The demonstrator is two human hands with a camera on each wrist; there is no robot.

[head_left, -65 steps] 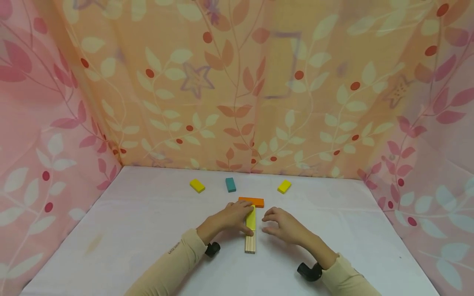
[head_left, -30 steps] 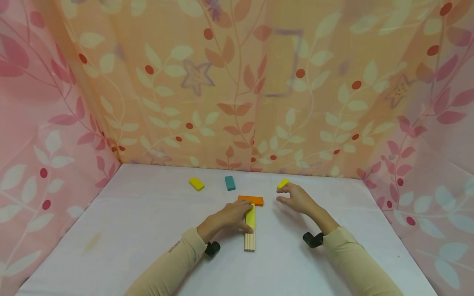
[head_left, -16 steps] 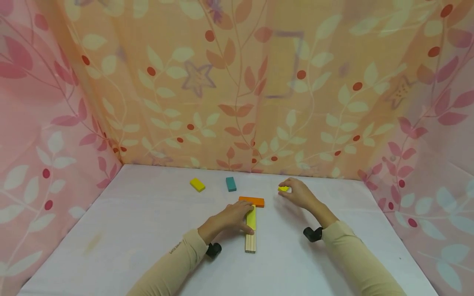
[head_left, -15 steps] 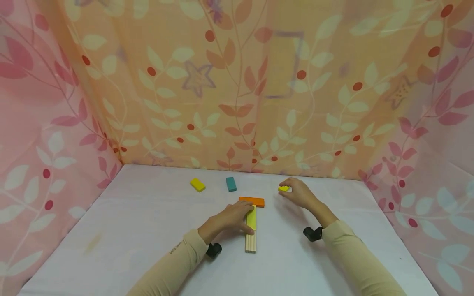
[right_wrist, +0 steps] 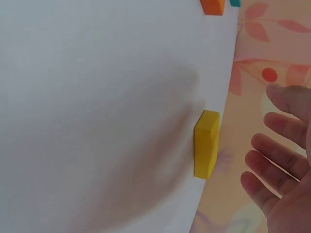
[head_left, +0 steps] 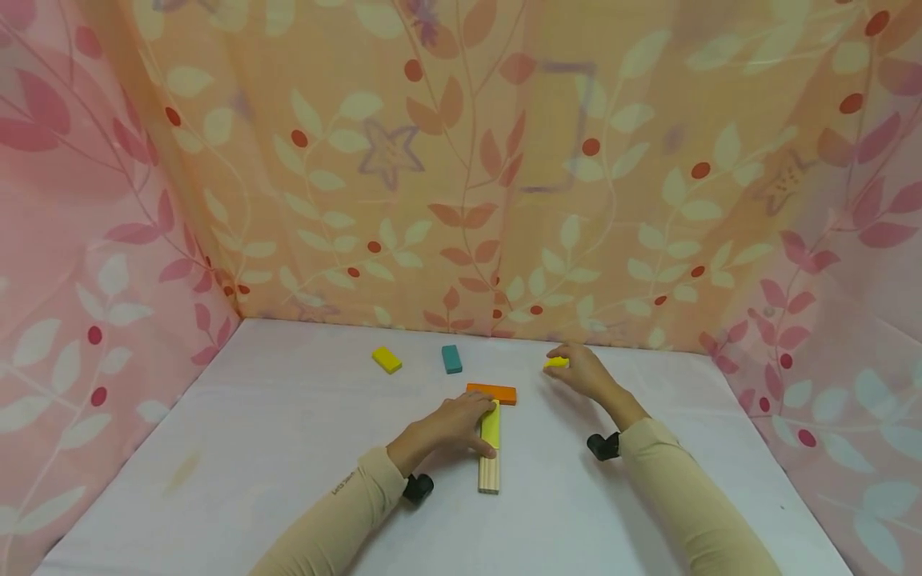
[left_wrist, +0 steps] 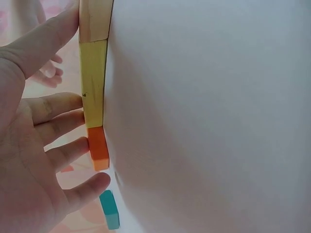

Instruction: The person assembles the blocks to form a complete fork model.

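My left hand [head_left: 454, 424] rests over a row of blocks, its fingers spread. In the left wrist view, the thumb is at the plain wooden block [left_wrist: 94, 22], and fingertips are at the upper faces of the yellow block [left_wrist: 92, 85] and the orange block [left_wrist: 98, 148]. The wooden and yellow blocks lie end to end, with the orange one crosswise at the far end. My right hand [head_left: 585, 372] is over another yellow block [head_left: 557, 362] at the back right. In the right wrist view its loosely bent fingers stand apart from that yellow block [right_wrist: 206, 144].
A teal block [head_left: 451, 359] and a yellow block [head_left: 386, 360] lie toward the back of the white-covered table [head_left: 288, 448]. Floral curtains [head_left: 461, 160] enclose the back and both sides. A black wrist camera [head_left: 603, 446] sits at the right wrist.
My right hand has gone from beside the row of blocks out to the back-right yellow block, and lately hovers there. The left hand keeps its place on the row.
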